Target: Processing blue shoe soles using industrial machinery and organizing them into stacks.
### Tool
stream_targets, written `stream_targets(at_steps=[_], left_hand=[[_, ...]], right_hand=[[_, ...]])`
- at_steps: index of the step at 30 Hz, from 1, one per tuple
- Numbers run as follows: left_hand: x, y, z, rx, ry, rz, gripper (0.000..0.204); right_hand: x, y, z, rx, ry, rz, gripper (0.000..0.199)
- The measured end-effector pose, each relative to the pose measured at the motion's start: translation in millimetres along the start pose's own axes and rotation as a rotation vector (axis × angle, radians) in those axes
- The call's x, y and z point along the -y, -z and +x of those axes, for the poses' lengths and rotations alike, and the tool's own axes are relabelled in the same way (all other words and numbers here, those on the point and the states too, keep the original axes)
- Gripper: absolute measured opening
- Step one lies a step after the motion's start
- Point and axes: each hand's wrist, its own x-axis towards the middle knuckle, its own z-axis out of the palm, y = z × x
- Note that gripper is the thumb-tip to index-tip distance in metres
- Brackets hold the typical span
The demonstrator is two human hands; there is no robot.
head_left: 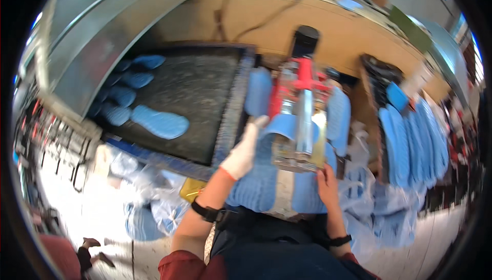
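A red and silver press-like machine stands in front of me, with a curved blue insole at its near left side. My left hand, in a white glove, reaches up beside that insole with its fingers stretched out; blur hides whether they touch it. At the machine's near right corner is my bare right hand, its thumb and fingers pointing forward and slightly apart. Nothing shows clearly in it. Blue insoles lie below the machine, in a left stack and a right stack.
A dark, blue-edged tray at left bears several blue insoles, including a single one, beneath a sloped metal hood. More insoles stand in a box at right. Plastic bags hang below it. Someone's feet show at lower left.
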Motion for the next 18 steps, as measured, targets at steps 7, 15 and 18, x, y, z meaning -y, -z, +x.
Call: stream_targets(at_steps=[7,15,18], left_hand=[[-43,15,-46,-0.001,0.578,-0.961,0.057],[-82,68,-66,-0.181,0.364,-1.225,0.071],[-46,118,-30,-0.394,0.147,-0.754,0.046]], right_hand=[[-19,-17,3,0.056,0.114,-0.309,0.022],[-26,-16,7,-0.020,0.137,-0.320,0.015],[-23,-13,8,-0.005,0.084,-0.321,0.015]])
